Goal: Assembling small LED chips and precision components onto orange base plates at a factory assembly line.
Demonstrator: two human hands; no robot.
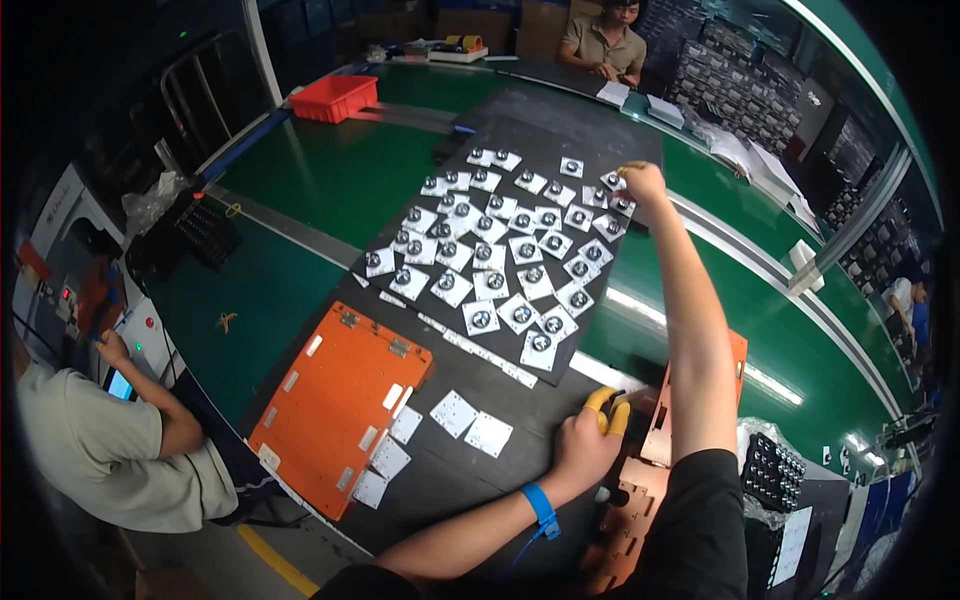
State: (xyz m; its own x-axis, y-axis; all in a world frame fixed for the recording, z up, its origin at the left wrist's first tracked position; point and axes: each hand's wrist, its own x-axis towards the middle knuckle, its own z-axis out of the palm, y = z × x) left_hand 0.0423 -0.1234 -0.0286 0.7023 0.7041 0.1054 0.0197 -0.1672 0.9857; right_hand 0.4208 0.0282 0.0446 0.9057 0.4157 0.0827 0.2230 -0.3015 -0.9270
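My right hand (645,184), with yellow finger covers, reaches to the far right of the dark mat. Its fingers pinch the edge of a white square board with a round lens (613,181). Several similar boards with dark, shiny lenses, such as one lens board (481,319), lie spread over the mat. My left hand (588,448), also in yellow finger covers and with a blue wrist strap (540,510), is curled near the mat's right edge. Something small and dark shows at its fingertips, too small to name. Bare white square boards (454,413) lie left of it.
An orange fixture plate (335,405) lies at the left; another orange fixture (650,480) stands under my right arm. White strips (475,358) cross the mat. A red bin (333,98) is far left. One person (605,48) sits opposite; another (110,440) is at left.
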